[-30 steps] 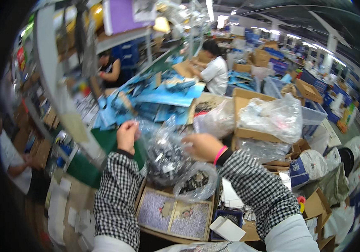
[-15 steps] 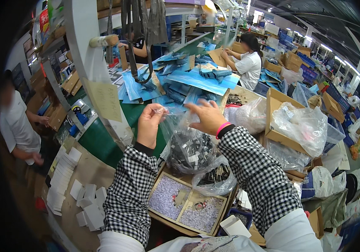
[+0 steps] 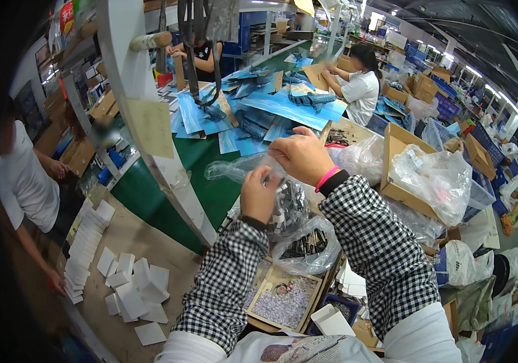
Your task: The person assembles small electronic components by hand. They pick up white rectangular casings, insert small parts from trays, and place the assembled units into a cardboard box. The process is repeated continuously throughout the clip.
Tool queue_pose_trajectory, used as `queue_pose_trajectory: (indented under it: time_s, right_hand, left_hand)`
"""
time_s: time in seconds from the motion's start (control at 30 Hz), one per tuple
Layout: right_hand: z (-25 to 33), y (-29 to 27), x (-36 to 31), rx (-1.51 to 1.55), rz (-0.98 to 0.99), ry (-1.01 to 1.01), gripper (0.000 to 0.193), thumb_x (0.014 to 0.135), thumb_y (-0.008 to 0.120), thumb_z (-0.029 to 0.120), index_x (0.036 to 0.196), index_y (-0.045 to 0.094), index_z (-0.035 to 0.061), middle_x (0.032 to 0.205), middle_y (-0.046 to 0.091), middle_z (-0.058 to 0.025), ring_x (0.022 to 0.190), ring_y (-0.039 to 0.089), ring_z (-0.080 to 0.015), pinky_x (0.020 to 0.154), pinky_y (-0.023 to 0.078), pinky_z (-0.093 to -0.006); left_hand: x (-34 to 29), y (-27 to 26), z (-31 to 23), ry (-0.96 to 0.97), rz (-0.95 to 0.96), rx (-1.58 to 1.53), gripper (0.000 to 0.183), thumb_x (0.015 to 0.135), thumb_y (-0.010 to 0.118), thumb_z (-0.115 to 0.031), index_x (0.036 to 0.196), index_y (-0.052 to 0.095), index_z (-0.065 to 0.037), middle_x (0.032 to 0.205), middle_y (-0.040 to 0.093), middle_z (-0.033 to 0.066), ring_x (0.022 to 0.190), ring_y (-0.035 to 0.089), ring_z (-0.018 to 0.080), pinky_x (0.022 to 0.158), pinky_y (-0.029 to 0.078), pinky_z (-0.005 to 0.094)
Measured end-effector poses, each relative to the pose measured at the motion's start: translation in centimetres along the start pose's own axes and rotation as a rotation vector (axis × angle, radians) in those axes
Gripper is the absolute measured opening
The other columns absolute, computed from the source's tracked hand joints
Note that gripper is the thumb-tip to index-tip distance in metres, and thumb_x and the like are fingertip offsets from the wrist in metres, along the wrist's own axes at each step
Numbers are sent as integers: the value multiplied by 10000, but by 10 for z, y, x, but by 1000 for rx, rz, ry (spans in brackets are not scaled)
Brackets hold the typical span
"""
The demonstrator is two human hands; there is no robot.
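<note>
A clear plastic bag [image 3: 231, 167] of small black parts stands in front of me, its loose top spreading out to the left. My right hand [image 3: 302, 158] is closed on the gathered neck of the bag, fingers bent down. Just below and left of it, my left hand [image 3: 259, 196] has curled fingers against the plastic, slightly blurred by motion; it appears closed on the bag too. Nearer me, another open clear bag [image 3: 308, 245] holds dark metallic-looking pieces. Beside it lies a shallow divided tray [image 3: 283, 302] with many tiny pale beads, partly covered by my left sleeve.
White small boxes [image 3: 135, 287] lie on the brown table at left. A white post [image 3: 156, 133] rises left of my hands. Blue printed sheets [image 3: 283, 109] cover the green bench ahead. An open carton [image 3: 401, 163] with plastic bags stands right. Other people work left and beyond.
My left hand has moved right and down, close to my right hand. The bag's top, held up and spread before, is now gathered and leans left. The view has shifted slightly.
</note>
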State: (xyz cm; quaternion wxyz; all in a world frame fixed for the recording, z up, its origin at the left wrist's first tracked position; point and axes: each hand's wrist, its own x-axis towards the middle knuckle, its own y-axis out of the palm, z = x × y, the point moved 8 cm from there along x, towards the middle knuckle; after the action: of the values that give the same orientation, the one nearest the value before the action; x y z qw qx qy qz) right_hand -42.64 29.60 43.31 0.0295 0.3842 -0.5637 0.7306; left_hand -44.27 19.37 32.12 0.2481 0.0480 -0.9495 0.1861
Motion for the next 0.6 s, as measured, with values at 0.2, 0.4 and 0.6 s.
queue_pose_trajectory:
  time_s: [0.2,0.4,0.6]
  right_hand:
    - [-36,-14,-33,528,263,476,281,885,599,275,1047,658,54,871,688,-133,737,676,-179,649,527,-335]
    - [-66,6,-43,580,167,501,242,915,559,216,1072,637,49,936,668,-83,734,657,-164,684,527,-303]
    - [-31,94,-59,475,615,186,426,931,485,415,1158,597,72,1037,639,-169,939,597,-325,832,468,-390]
  left_hand:
    - [-8,15,28,-466,186,-676,190,880,590,-100,1047,586,-9,812,633,55,645,606,98,567,489,227]
    - [-21,19,16,-403,212,-818,292,869,608,-77,1124,525,38,791,623,76,630,611,131,573,508,256]
    - [-19,7,35,-459,6,-821,104,871,587,-23,956,603,34,878,631,83,717,623,140,638,540,257]
